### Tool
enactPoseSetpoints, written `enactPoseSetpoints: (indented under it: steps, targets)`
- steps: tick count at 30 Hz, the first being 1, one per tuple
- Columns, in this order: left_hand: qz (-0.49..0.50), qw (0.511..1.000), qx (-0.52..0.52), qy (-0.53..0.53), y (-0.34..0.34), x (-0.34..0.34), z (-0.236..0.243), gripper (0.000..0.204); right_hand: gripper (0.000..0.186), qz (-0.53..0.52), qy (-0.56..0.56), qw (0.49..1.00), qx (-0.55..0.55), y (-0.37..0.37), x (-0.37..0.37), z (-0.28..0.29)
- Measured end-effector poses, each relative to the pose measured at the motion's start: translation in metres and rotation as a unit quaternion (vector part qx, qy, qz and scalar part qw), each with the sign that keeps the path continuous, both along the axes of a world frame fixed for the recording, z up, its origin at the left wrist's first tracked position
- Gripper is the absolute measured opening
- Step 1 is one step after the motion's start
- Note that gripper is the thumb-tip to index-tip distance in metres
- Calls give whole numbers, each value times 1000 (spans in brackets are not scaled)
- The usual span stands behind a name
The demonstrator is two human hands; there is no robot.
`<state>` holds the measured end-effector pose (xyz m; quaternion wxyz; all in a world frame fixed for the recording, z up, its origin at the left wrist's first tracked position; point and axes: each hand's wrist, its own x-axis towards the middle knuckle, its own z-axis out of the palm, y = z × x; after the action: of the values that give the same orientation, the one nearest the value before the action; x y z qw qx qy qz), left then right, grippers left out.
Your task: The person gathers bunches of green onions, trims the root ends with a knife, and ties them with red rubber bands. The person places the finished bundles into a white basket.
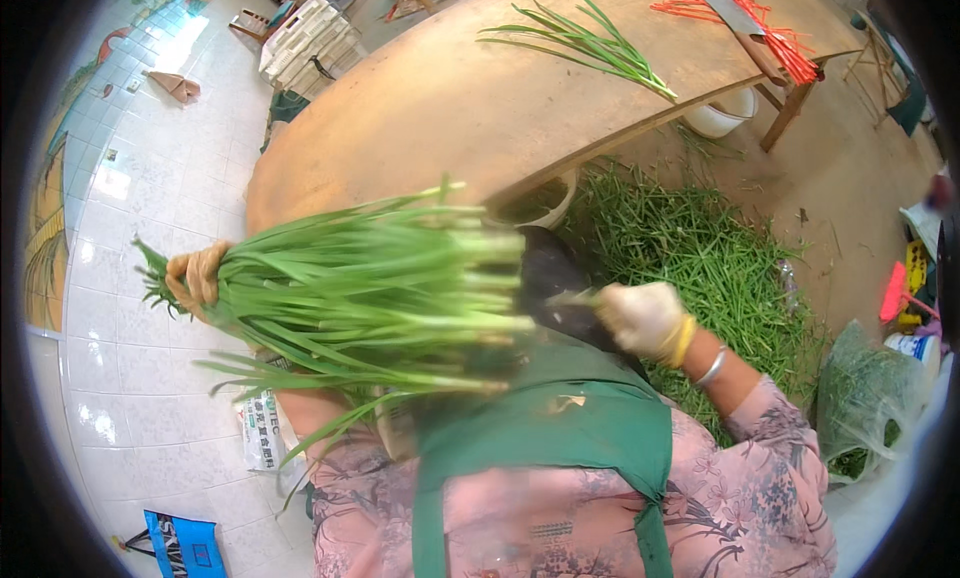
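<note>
My left hand [197, 276], in a tan glove, grips a thick bunch of green chives [370, 298] near its leafy end, held level in front of my chest with the pale cut stems pointing right. My right hand [645, 318], in a whitish glove with a yellow cuff, holds a dark knife blade [548, 283] against the stem ends. The blade is blurred. I wear a green apron [560, 428] over a pink flowered shirt.
A wooden table [440, 98] ahead carries a small bunch of chives [590, 43], red ties [720, 13] and a cleaver [735, 13]. A heap of green trimmings [700, 258] lies on the floor at right, white buckets [725, 113] under the table, white crates [310, 43] behind.
</note>
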<state>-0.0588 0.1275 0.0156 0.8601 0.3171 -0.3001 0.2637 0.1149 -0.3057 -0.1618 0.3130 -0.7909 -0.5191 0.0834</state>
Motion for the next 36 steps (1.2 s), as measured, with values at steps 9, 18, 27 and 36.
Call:
enactPoseSetpoints:
  steps: [9,18,27,36]
  targets:
    - [35,998,18,-54,-32,22,-2,32,25,-117,-19,993,-28,-21,55,44]
    - [-38,993,27,-107,-49,7,31,34,44,-16,12,992,124,94,-5,81]
    - [359,927,47,-92,-28,-26,6,30,47,80,560,791,234,120,-16,73]
    - [879,238,408,-62,-36,7,-9,21,29,-53,507,806,300,83,-3,33]
